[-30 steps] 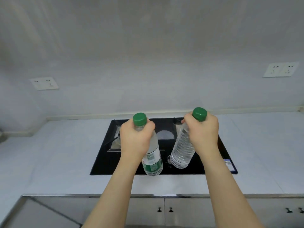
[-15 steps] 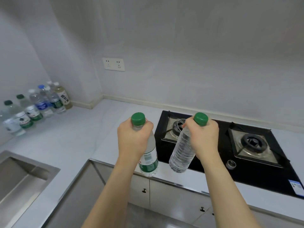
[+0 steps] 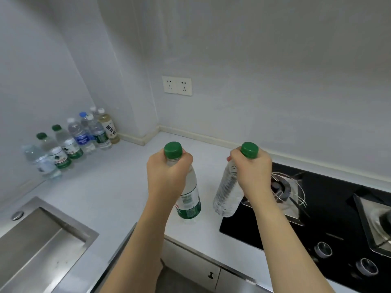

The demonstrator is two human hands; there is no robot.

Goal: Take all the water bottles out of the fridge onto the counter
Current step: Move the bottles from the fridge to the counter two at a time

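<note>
Ahead of your left hand (image 3: pixel 167 176) and right hand (image 3: pixel 252 172), the desk (image 3: pixel 118 182) lies open up to the corner wall. A row of bottles (image 3: pixel 72 142) lines the left wall, closing that edge. The sink (image 3: pixel 38 244) cuts into the near-left. The black hob (image 3: pixel 330 210) with its burner (image 3: pixel 283 189) blocks the right side; thin wires, possibly a bent rack, rise above it. The labelled bottle (image 3: pixel 188 199) and ribbed bottle (image 3: pixel 227 195) you hold hang over the strip between sink and hob.
</note>
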